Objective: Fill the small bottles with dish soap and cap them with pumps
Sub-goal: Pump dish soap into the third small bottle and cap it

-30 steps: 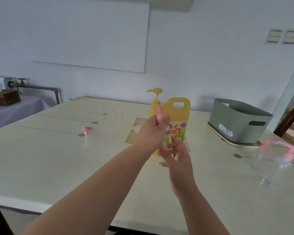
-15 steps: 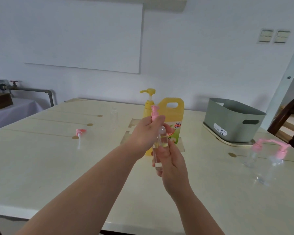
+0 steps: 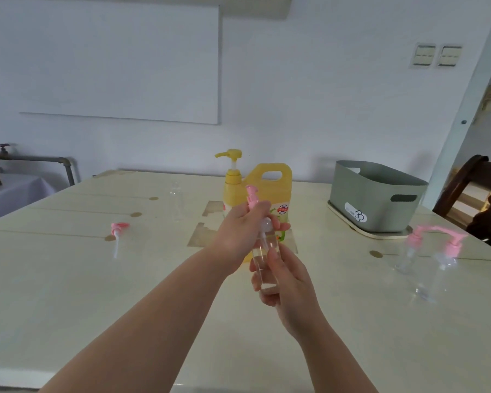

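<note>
Pale counter point(image 3: 68, 279) runs out to a white wall, and both arms are raised over its near middle.

Finding 1, grips. My right grip point(image 3: 284, 282) is wrapped round the lower body of the small bottle point(image 3: 264, 259), thumb on the near face and fingers behind. My left grip point(image 3: 238, 234) is closed over the collar of the pink pump point(image 3: 252, 195). The pump head stands clear above my knuckles.

Finding 2, the governing relation. The bottle's long axis is close to upright. Its base is in my right grip and its neck is directly above, inside my left grip. The pump's dip tube shows through the clear wall, running down the bottle's axis. Pump and bottle are therefore in line, left grip stacked over right and touching it. In my judgement the coming move is a twist of the collar about that axis, with the right grip holding the bottle against the turn. I cannot tell whether the thread is seated.

Finding 3, surroundings. The dish soap jug point(image 3: 270, 182) stands just beyond both grips. A loose pump point(image 3: 118, 231) lies well to the left of my left grip, with an uncapped bottle point(image 3: 177, 199) beyond it. Two capped bottles point(image 3: 408, 251) stand well to the right of my right grip, near a green bin point(image 3: 377, 199).
</note>
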`<state>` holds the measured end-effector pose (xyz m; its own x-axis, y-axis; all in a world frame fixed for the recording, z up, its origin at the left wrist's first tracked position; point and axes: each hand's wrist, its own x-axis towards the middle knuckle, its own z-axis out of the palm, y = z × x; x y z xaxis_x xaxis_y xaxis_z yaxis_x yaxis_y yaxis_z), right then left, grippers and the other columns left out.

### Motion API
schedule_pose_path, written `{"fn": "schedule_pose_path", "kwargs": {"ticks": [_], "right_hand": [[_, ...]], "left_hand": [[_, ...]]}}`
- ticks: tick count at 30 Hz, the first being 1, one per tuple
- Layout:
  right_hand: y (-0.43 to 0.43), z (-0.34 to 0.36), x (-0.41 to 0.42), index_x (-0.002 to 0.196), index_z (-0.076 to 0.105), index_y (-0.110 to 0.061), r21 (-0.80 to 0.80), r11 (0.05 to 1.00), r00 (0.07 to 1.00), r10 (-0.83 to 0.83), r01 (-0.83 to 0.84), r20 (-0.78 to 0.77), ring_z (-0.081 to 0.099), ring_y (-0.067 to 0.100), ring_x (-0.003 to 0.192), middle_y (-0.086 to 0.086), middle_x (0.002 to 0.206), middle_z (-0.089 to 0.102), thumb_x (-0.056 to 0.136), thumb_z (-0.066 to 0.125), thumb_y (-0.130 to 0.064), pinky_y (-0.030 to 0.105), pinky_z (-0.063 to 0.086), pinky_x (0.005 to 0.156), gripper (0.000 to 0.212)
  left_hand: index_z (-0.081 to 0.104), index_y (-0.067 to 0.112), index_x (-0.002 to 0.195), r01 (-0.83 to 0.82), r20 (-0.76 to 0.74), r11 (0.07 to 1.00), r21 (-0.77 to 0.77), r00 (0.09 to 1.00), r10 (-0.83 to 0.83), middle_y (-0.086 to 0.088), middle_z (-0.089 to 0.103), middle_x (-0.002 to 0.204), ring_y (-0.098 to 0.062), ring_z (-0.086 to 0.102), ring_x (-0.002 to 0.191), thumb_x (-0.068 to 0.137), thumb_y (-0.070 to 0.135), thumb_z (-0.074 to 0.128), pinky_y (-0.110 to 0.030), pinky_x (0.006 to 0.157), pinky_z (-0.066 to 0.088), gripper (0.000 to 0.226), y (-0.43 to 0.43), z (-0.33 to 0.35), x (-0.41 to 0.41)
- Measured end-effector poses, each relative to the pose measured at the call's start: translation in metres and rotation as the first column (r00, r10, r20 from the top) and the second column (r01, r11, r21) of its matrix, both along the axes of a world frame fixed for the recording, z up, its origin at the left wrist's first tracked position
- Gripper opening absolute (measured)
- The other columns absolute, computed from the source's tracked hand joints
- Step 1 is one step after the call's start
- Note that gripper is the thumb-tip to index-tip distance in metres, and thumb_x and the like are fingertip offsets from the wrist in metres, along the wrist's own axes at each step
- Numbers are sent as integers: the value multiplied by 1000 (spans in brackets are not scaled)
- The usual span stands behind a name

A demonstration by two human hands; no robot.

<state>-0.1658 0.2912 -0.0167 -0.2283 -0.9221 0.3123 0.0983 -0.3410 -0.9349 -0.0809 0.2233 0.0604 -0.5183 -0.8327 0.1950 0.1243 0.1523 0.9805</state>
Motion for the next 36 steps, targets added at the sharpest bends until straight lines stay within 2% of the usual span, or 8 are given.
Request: {"fn": "schedule_pose_path", "kwargs": {"ticks": [5, 8, 14, 18, 21, 24, 28, 36], "right_hand": [[13, 0, -34, 113, 60, -25, 24, 996, 991, -79, 82, -108, 66, 22, 96, 3, 102, 70, 81, 60, -50, 27, 50, 73, 41], [27, 3, -60, 110, 63, -23, 9, 987, 977, -160, 163, -138, 63, 13, 101, -1, 103, 69, 79, 65, -42, 27, 48, 81, 36], [62, -6, -112, 108, 62, -16, 42, 874, 872, -478, 484, -102, 60, 11, 88, 8, 99, 67, 89, 67, -22, 13, 48, 60, 20], [84, -12, -146, 97, 61, -18, 61, 741, 741, -659, 669, -126, 65, 9, 84, -3, 90, 70, 82, 73, -11, 13, 46, 63, 20], [99, -21, -168, 95, 60, -22, 107, 633, 642, -748, 766, -168, 65, 8, 89, -7, 89, 69, 77, 78, -10, 23, 49, 75, 28], [106, -32, -182, 93, 57, -25, 160, 556, 578, -786, 816, -220, 64, 12, 96, -6, 93, 69, 75, 80, -16, 33, 51, 83, 31], [112, -41, -196, 92, 53, -29, 200, 492, 531, -804, 847, -270, 64, 15, 96, -5, 95, 68, 75, 80, -19, 28, 49, 76, 33], [119, -50, -208, 102, 55, -23, 237, 434, 493, -795, 869, -352, 64, 16, 96, -4, 99, 67, 75, 79, -24, 37, 52, 85, 36]], "left_hand": [[71, 18, 100, 86, 101, 995, -42, 992, -81, 5, 72, 103, -18, 66, 98, 90, 38, 57, -35, 87, 51, 25, 1, -6, -24], [65, 26, 109, 155, 62, 988, -10, 986, -154, 4, 67, 112, -16, 61, 112, 73, 58, 63, -47, 102, 44, 48, 11, -6, -53], [62, 21, 106, 320, -114, 934, 160, 946, -304, -3, 63, 117, -18, 58, 111, 99, 44, 34, -40, 102, 43, 37, 40, -18, -115], [61, 19, 101, 324, -94, 911, 255, 946, -310, 2, 64, 114, -12, 59, 106, 100, 36, 39, -36, 104, 39, 28, 54, -43, -150], [62, 19, 104, 313, -32, 910, 270, 948, -317, 5, 64, 110, -11, 59, 106, 97, 32, 46, -36, 102, 41, 21, 65, -61, -172], [59, 17, 114, 302, 24, 922, 243, 948, -317, 3, 62, 116, -8, 58, 106, 96, 29, 49, -33, 99, 41, 23, 71, -74, -184], [58, 22, 109, 316, 118, 935, 161, 934, -336, 1, 61, 119, -12, 57, 108, 97, 23, 48, -34, 100, 39, 16, 79, -87, -200], [57, 25, 121, 304, 274, 952, 29, 914, -300, 7, 61, 119, -13, 55, 115, 97, 38, 46, -39, 105, 40, 29, 83, -104, -215]]}}
